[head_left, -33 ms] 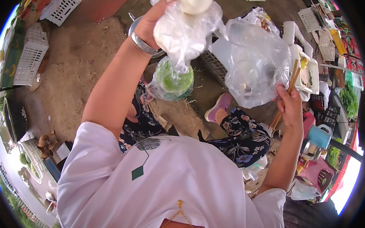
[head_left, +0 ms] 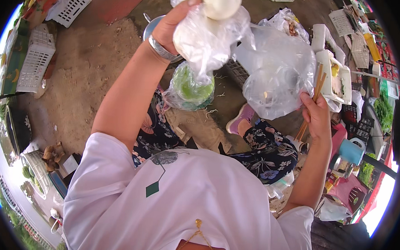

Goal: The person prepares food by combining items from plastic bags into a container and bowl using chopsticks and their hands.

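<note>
At the top, my left hand is closed on a clear plastic bag with something white inside. A smooth white rounded thing sits against the same hand, partly cut off by the upper edge; I cannot tell its kind. My right hand pinches the edge of a large, puffed-out clear plastic bag and also holds wooden chopsticks, which slant upright through the fingers. The two bags touch or overlap between my hands. Below the left one stands a green bowl wrapped in clear plastic.
Behind my left wrist shows a metal pot. White foam boxes stand at the right, near a light blue container and a pink stool. White crates line the left side. My pink shoe rests on the dirt floor.
My left hand and its bag have shifted slightly right. The large clear bag has changed shape a little, and my right hand has barely moved.
</note>
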`<state>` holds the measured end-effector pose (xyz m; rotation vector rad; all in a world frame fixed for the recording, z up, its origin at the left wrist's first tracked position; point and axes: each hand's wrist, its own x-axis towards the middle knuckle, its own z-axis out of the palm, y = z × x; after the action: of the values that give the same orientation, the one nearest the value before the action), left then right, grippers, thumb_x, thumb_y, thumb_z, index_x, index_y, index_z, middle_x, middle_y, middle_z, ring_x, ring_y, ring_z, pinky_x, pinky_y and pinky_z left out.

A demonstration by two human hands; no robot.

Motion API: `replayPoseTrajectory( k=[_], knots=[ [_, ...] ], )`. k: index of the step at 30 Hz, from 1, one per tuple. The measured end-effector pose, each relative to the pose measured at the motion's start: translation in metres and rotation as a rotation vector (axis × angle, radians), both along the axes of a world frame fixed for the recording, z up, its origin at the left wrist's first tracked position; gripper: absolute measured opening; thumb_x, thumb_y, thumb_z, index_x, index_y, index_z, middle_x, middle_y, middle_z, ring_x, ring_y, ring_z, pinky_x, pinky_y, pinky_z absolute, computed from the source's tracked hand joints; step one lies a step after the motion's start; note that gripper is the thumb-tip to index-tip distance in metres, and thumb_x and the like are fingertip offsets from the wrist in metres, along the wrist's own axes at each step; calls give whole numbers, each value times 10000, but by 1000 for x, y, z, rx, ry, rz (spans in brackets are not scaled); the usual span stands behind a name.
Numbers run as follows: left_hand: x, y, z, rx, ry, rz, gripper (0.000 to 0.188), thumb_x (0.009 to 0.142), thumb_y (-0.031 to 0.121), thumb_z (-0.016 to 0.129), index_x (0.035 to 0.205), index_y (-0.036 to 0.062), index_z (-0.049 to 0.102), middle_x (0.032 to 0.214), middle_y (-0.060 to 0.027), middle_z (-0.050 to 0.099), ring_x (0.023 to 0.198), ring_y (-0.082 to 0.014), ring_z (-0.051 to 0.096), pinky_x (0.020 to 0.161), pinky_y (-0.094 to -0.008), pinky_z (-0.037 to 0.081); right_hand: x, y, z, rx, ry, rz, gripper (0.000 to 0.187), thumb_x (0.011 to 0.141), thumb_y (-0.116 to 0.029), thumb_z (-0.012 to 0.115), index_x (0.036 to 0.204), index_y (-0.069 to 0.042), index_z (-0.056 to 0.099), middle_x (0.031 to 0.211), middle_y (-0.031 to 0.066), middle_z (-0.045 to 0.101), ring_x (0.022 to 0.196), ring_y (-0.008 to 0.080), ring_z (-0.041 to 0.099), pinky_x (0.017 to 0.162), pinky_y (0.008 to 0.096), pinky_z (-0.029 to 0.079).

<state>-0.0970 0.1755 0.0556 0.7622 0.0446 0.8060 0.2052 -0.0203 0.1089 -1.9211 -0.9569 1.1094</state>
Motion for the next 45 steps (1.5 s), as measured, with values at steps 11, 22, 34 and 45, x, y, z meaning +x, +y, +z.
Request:
replayPoseTrajectory(
  k=[11, 22, 34, 45],
  knots=[
    [0, -12, -28, -131, 337, -403, 466, 769, 224, 672, 1140, -19, 530, 1044, -123, 616, 897, -178, 627, 801, -316, 514, -60, 40, -68, -78, 171, 181, 168, 818, -152, 635, 937, -49, 580, 618, -73, 470, 458, 1, 311, 404, 183, 215],
    [-3, 0, -35, 122, 765, -341, 479, 709, 262, 728, 1096, 19, 585, 1001, -72, 632, 878, -136, 602, 796, -289, 479, -73, 35, -138, -3, 532, -185, 268, 862, -230, 557, 1048, -37, 565, 946, 53, 612, 637, 76, 569, 408, 173, 295],
    [-10, 7, -52, 113, 605, -406, 511, 689, 205, 735, 1125, 5, 559, 1049, -88, 613, 950, -166, 574, 849, -300, 451, -82, 74, -217, -412, 1119, -147, 391, 873, -423, 503, 1000, -59, 565, 942, 88, 612, 831, 173, 601, 658, 304, 476],
    [-11, 7, -58, 119, 746, -403, 420, 685, 185, 747, 1037, 8, 602, 958, -76, 642, 846, -139, 603, 769, -282, 484, -84, 67, -236, -442, 803, 133, 270, 896, -323, 461, 960, -76, 550, 817, 16, 603, 646, 71, 566, 374, 175, 283]
  ],
)
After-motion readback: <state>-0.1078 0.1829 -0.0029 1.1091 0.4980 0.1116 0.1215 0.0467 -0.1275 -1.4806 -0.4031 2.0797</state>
